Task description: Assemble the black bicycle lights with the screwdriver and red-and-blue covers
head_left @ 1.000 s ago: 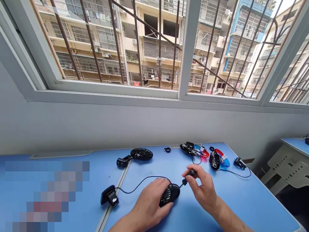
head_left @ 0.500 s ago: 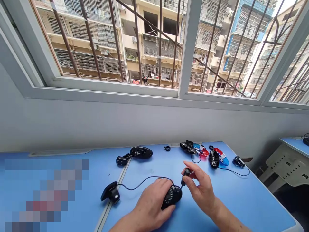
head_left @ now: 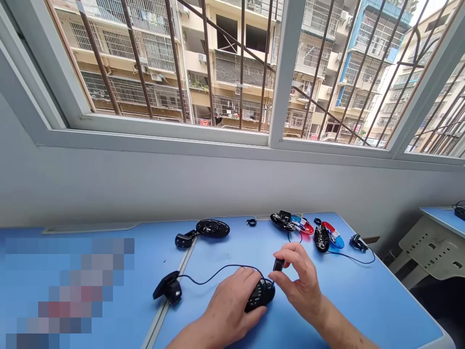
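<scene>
Black oval casing (head_left: pixel 267 293) lies well inward from the right edge of the bench (head_left: pixel 363 300), clasped by the left hand (head_left: pixel 230 305), probably to steady it; the right hand's (head_left: pixel 303 281) fingers pinch a dark handle (head_left: pixel 278 264) above its far end, likely for control

Table (head_left: pixel 363 300), below the window (head_left: pixel 163 138): at the near middle, a device (head_left: pixel 265 294) in the left hand (head_left: pixel 230 305); right of it, a tool (head_left: pixel 278 264) in the right hand (head_left: pixel 301 278). Left, a camera head (head_left: pixel 171 290), its cable (head_left: pixel 225 265) running to the device. Behind, left to right: a second device (head_left: pixel 213 228), a ring (head_left: pixel 251 222), two clusters of parts (head_left: pixel 322 238), a plug (head_left: pixel 358 241).
</scene>
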A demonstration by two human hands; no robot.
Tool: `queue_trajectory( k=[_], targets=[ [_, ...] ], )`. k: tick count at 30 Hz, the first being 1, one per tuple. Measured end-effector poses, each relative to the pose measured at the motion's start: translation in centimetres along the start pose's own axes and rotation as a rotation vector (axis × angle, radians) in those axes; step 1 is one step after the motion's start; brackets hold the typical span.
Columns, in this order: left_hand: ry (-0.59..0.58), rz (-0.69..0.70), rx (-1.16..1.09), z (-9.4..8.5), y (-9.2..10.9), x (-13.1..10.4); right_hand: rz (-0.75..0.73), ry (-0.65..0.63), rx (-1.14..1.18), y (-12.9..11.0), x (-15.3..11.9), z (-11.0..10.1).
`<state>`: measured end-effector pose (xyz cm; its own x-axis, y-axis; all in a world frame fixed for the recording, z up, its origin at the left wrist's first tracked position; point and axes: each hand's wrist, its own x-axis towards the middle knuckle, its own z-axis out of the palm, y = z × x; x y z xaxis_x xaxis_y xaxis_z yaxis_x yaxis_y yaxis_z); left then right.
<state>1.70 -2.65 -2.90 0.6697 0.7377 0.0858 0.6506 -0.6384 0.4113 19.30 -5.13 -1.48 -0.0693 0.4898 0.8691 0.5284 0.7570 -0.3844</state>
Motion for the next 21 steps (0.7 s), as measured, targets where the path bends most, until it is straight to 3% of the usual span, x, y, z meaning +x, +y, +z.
queue_trajectory(
  k=[13,21],
  targets=[
    [0.007,0.009,-0.005,-0.04,-0.07,0.08,0.097,-0.052,0.143,0.31,0.22,-0.26],
    [0.046,0.036,-0.021,0.15,-0.31,0.02,0.074,-0.102,0.172,0.01,0.13,-0.47]
  ],
)
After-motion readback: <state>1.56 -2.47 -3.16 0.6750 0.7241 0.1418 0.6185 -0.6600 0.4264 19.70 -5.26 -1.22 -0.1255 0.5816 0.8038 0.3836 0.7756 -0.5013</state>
